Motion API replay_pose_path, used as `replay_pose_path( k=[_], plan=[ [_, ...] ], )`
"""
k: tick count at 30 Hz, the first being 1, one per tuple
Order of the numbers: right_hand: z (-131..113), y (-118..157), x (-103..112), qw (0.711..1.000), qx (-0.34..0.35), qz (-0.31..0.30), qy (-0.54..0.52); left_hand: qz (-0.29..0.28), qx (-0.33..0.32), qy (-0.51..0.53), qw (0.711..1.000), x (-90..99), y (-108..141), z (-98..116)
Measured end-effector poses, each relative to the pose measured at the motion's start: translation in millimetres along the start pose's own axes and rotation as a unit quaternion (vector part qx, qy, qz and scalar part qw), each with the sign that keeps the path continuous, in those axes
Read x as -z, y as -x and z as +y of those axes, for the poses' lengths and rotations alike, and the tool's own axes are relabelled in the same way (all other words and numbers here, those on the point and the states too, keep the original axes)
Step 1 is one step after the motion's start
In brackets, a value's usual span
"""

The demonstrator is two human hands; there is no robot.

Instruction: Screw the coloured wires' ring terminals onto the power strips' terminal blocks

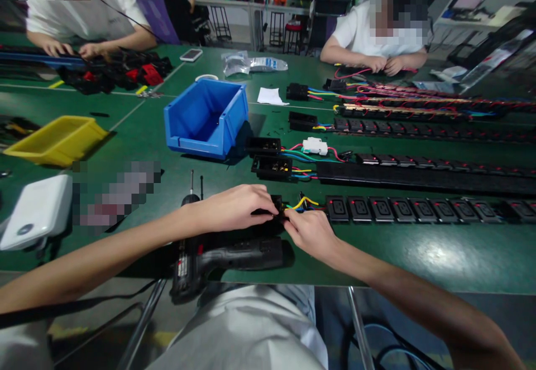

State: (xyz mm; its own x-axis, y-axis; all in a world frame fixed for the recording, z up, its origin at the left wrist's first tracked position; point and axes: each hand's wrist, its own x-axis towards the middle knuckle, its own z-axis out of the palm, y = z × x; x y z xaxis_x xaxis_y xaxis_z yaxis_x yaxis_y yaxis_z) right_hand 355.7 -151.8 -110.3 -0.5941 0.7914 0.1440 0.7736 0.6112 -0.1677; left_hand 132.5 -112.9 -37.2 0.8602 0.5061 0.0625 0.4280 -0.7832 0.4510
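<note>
My left hand (pixel 245 207) is closed over a small black plastic housing (pixel 276 203), its fingertips at the housing's open side. Against the housing's right end, my right hand (pixel 312 237) pinches where the coloured wires (pixel 307 201) enter; the fingertips partly hide what they grip. These wires run right to a black strip of sockets (pixel 381 209) lying along the table. Below my left hand lies a black cordless screwdriver (pixel 238 254), its head toward the table's front edge.
Beyond my hands are a blue bin (pixel 195 145), a yellow tray (pixel 56 141) and more socket strips (pixel 419 176) with wired end housings. A white device (pixel 37 211) sits at left. Two people in white shirts work across the green table (pixel 439 264).
</note>
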Motion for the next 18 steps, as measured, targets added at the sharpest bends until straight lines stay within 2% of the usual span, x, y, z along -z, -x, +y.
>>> replay_pose_path(
  k=[3,9,18],
  plan=[
    [-0.3,-0.1,1.0,1.0,-0.003,-0.011,0.003,-0.004,0.011,-0.009,1.0,-1.9,-1.6,1.2],
    [-0.4,-0.4,1.0,1.0,-0.001,-0.01,0.006,-0.008,0.091,-0.011,0.996,-4.8,-2.5,-3.1],
    [-1.1,0.4,1.0,1.0,-0.002,-0.011,0.003,-0.02,0.126,0.018,0.992,-4.0,-6.8,-3.0]
  ],
)
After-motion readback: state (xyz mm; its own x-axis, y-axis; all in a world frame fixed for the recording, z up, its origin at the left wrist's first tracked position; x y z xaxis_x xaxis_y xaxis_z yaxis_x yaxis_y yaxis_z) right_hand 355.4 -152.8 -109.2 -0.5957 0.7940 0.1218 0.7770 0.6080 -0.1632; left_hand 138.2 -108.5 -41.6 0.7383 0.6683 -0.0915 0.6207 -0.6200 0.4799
